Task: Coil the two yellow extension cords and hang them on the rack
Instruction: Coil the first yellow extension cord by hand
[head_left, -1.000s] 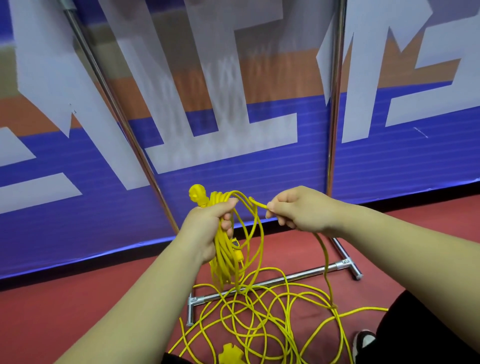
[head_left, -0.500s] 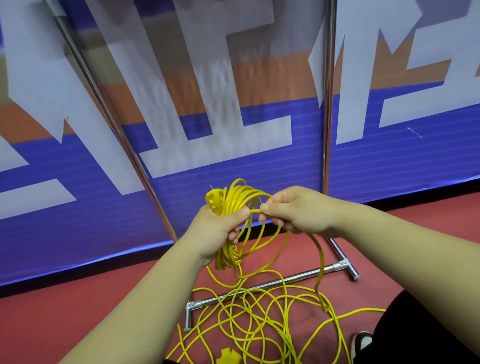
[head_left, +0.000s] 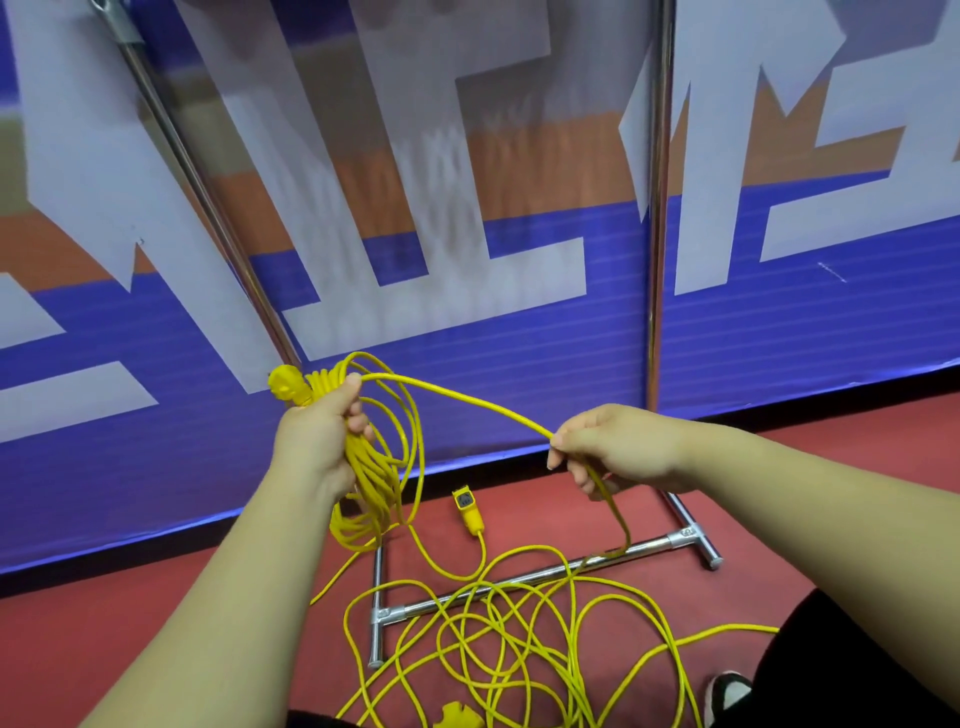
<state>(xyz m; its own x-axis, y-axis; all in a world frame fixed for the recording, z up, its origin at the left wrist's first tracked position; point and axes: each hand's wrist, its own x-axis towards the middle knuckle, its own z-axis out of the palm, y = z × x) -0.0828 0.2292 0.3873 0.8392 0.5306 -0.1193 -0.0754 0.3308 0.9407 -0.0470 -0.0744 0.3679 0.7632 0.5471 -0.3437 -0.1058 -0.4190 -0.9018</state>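
Observation:
My left hand (head_left: 319, 441) grips a bundle of coiled yellow cord (head_left: 371, 478), with a yellow plug (head_left: 288, 387) sticking out above my fist. One strand runs taut from the bundle to my right hand (head_left: 605, 449), which pinches it and lets it hang down to the floor. Loose yellow cord (head_left: 519, 634) lies tangled on the red floor over the base of the metal rack (head_left: 524, 577). A yellow socket end (head_left: 467, 512) lies on the floor near the wall. Another yellow plug (head_left: 454, 717) shows at the bottom edge.
Two chrome rack uprights (head_left: 655, 218) rise in front of a blue, white and orange banner wall (head_left: 519, 322). A dark shoe (head_left: 727, 693) and black trouser leg (head_left: 852, 665) sit at the lower right, beside the loose cord.
My right hand has moved away from the left, down and to the right, drawing a length of cord out. The bundle in my left hand has shifted left.

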